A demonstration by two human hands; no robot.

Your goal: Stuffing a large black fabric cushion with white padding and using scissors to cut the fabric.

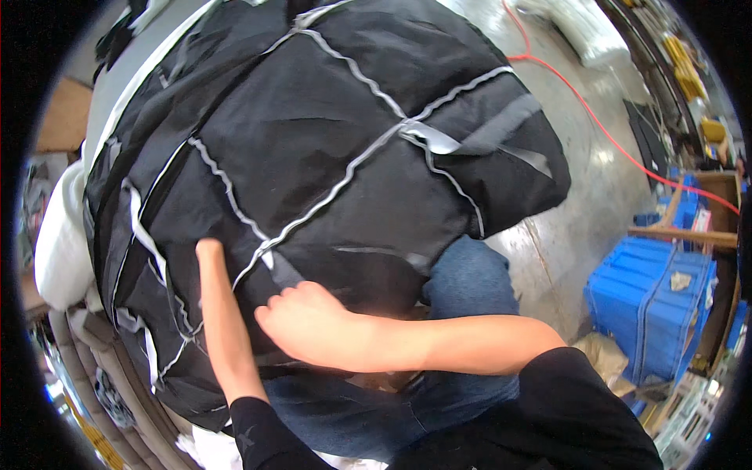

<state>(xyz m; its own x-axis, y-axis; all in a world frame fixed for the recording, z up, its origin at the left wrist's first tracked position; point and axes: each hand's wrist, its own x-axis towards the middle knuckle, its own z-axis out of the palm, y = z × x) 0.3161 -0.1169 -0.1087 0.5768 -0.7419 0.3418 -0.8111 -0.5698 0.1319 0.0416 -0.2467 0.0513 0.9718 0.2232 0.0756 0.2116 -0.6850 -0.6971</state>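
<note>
A large black fabric cover (305,157) spreads in front of me, bulging and wrinkled. White cords (337,188) run across it in a criss-cross net and meet at knots. Near the right crossing lies a loose grey-white strap (439,141). My right hand (304,323) is closed in a fist at the cover's near part, beside a short grey strap end (286,270); what its fingers hold is hidden. My left forearm reaches onto the cover's left side. Only the wrist end of my left hand (208,251) shows there, and its fingers are out of sight.
A blue bin (646,305) stands at the right by wooden boards (681,236). An orange-red hose (595,117) curves over the grey floor (548,227). Plastic-wrapped material (580,31) lies at the far right. Brown padded rolls (110,368) are at the lower left.
</note>
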